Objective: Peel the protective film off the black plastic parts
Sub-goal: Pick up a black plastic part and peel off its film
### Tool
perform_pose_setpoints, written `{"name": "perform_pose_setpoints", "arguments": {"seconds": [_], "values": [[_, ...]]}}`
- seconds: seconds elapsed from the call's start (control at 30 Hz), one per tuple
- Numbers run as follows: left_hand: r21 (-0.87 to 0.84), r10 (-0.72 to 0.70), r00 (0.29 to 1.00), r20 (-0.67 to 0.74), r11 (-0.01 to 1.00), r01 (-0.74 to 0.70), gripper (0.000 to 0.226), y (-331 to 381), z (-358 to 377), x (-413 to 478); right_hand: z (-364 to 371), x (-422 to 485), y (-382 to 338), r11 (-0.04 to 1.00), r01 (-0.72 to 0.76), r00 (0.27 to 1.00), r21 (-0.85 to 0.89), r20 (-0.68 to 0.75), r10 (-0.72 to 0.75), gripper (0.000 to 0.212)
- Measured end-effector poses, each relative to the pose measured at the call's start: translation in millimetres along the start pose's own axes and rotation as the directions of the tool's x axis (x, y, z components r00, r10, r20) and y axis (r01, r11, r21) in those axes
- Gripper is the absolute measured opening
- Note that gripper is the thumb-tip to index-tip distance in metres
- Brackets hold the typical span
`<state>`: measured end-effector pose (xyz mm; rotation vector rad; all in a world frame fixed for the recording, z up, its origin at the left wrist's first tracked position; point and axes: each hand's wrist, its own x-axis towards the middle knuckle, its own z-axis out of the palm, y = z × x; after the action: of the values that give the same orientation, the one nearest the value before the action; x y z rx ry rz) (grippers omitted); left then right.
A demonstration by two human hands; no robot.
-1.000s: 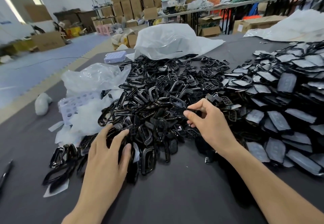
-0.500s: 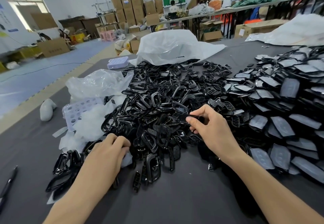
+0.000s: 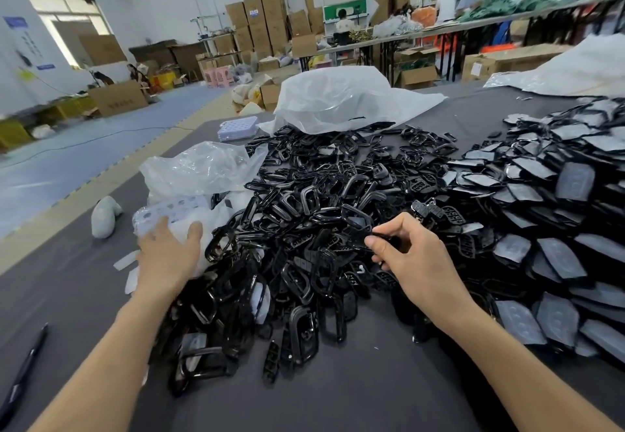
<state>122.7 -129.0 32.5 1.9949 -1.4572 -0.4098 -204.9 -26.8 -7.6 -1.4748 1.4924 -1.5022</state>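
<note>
1. Dark grey table point(image 3: 338, 397) fills the near field, with all the stock lying on it.
2. Right side: heap of flat black plastic parts point(image 3: 541, 215), greyish protective film on their upper faces, overlapping like shingles.
3. Centre: heap of black loop-shaped frames point(image 3: 314, 191), tangled, glossy, running from the far bag to the near edge; it touches the filmed heap on its right.
4. Far centre: large white plastic bag point(image 3: 338, 100), slumped, resting on the far rim of the frame heap.
5. Left of the frames: crumpled clear bag point(image 3: 203, 167) above a white perforated tray point(image 3: 172, 211) and pale scraps.
6. Left hand point(image 3: 169, 255): palm down, fingers spread and straight, over the tray at the frame heap's left edge, gripping nothing.
7. Right hand point(image 3: 416, 259): thumb and forefinger pinch a thin black part point(image 3: 385, 236), other fingers curled, above the heap's near right.
8. Near left: black pen point(image 3: 23, 374) on the cloth, well apart from the heaps.
</note>
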Motion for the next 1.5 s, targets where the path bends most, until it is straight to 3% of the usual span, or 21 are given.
{"name": "perform_pose_setpoints", "arguments": {"seconds": [0.07, 0.17, 0.3, 0.37, 0.43, 0.53, 0.67, 1.0, 1.1, 1.2, 1.37, 1.43, 1.5], "values": [[0.029, -0.01, 0.995, 0.099, 1.0, 0.007, 0.07, -1.1, 10.4, 6.3, 0.1, -0.9, -0.3, 1.0, 0.005, 1.0, 0.0, 0.003, -0.005, 0.012], [0.048, 0.105, 0.994, 0.018, 0.993, -0.106, 0.053, -0.3, 19.7, 4.9, 0.5, 0.5, -3.7, 0.999, 0.013, 1.0, 0.036, -0.006, -0.012, 0.015], [-0.199, 0.206, 0.97, -0.125, 0.953, -0.228, 0.038, 26.9, 15.6, 1.2, 1.9, 3.1, -7.0, 0.99, -0.009, 1.0, 0.143, -0.015, 0.011, 0.022], [-0.334, 0.188, 0.966, -0.177, 0.912, -0.239, 0.047, 50.8, 13.9, -2.1, 1.4, 2.7, -7.6, 0.987, -0.016, 1.0, 0.162, -0.01, 0.018, 0.021], [-0.428, 0.184, 0.975, -0.123, 0.877, -0.219, 0.057, 73.3, 17.6, -4.7, 1.1, 2.5, -7.5, 0.983, -0.026, 1.0, 0.18, -0.012, 0.029, 0.019], [-0.245, 0.337, 0.941, 0.039, 0.916, -0.318, 0.046, 92.8, 31.8, -11.4, -0.1, 3.3, -6.8, 0.978, -0.05, 0.998, 0.202, -0.027, 0.056, 0.012], [-0.035, 0.544, 0.839, -0.004, 0.839, -0.544, 0.028, 92.0, 40.8, -9.0, -0.4, 4.3, -5.8, 0.975, -0.072, 0.996, 0.209, -0.043, 0.083, 0.01], [-0.059, 0.598, 0.797, -0.086, 0.796, -0.603, 0.012, 101.7, 24.1, -20.1, 1.0, 7.5, -4.8, 0.955, -0.113, 0.991, 0.276, -0.04, 0.129, 0.009], [-0.021, 0.682, 0.73, 0.047, 0.731, -0.682, 0.009, 105.2, 22.1, -41.8, -0.6, 8.6, -5.6, 0.942, -0.12, 0.989, 0.314, -0.04, 0.14, 0.009], [-0.031, 0.751, 0.582, 0.313, 0.621, -0.783, 0.013, 101.3, 23.2, -77.2, -1.5, 8.7, -6.6, 0.938, -0.119, 0.989, 0.326, -0.046, 0.142, 0.009], [-0.13, 0.612, 0.311, 0.727, 0.568, -0.813, 0.047, 69.2, 21.9, -124.4, -2.3, 8.6, -6.9, 0.941, -0.116, 0.989, 0.316, -0.054, 0.14, 0.009], [-0.029, 0.6, 0.265, 0.755, 0.434, -0.9, 0.057, 59.5, 27.5, -136.0, -2.2, 8.6, -6.9, 0.944, -0.117, 0.988, 0.308, -0.058, 0.142, 0.009], [-0.004, 0.623, 0.272, 0.733, 0.404, -0.915, 0.045, 57.7, 31.6, -140.9, -1.9, 8.1, -7.5, 0.945, -0.118, 0.988, 0.305, -0.058, 0.142, 0.01]]}}
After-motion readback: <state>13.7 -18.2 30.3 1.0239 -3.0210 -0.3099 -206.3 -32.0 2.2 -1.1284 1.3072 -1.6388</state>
